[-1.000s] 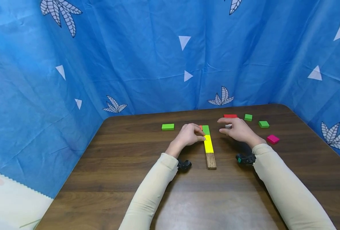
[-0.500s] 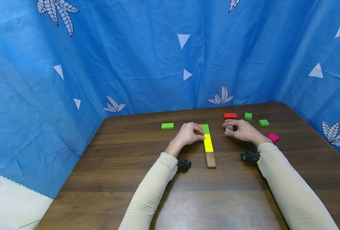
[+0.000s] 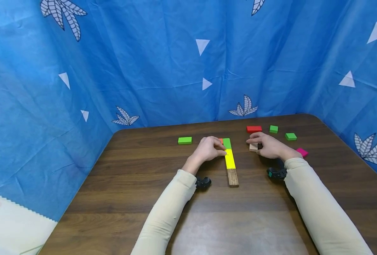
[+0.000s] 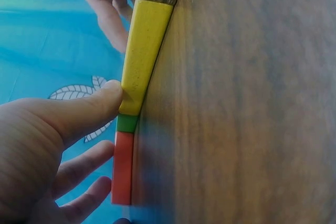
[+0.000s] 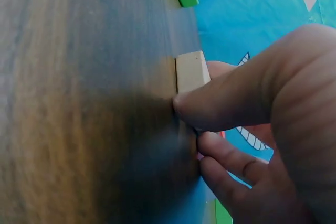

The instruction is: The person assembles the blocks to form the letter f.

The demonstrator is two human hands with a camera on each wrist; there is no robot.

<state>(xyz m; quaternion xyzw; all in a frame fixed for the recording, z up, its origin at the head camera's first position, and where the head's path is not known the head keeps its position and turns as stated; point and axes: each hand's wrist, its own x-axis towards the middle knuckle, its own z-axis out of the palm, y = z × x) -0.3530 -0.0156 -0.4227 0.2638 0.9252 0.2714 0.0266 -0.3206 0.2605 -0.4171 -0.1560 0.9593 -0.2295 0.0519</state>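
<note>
Along the middle of the table runs a row of flat blocks: a brown wooden block (image 3: 233, 177) nearest, then a yellow block (image 3: 230, 160), then a green block (image 3: 227, 143). A red block (image 4: 123, 166) lies at the far end. My left hand (image 3: 207, 148) touches this row, its straight thumb on the yellow block and two fingertips by the red one. To the right, a pale wooden block (image 3: 253, 147) sits on the table. My right hand (image 3: 271, 146) pinches it between thumb and index finger, while the other fingers trail behind.
Near the back edge lie a brighter red block (image 3: 253, 129) and two small green blocks (image 3: 273, 129). A pink block (image 3: 302, 152) is beyond my right wrist. One green block (image 3: 184, 140) lies left of the row. A blue curtain (image 3: 163, 71) hangs behind the table (image 3: 112, 198).
My right hand has shifted slightly right and lowered its spread fingers onto the pale block, which now shows between thumb and index finger. My left hand has stayed at the row.
</note>
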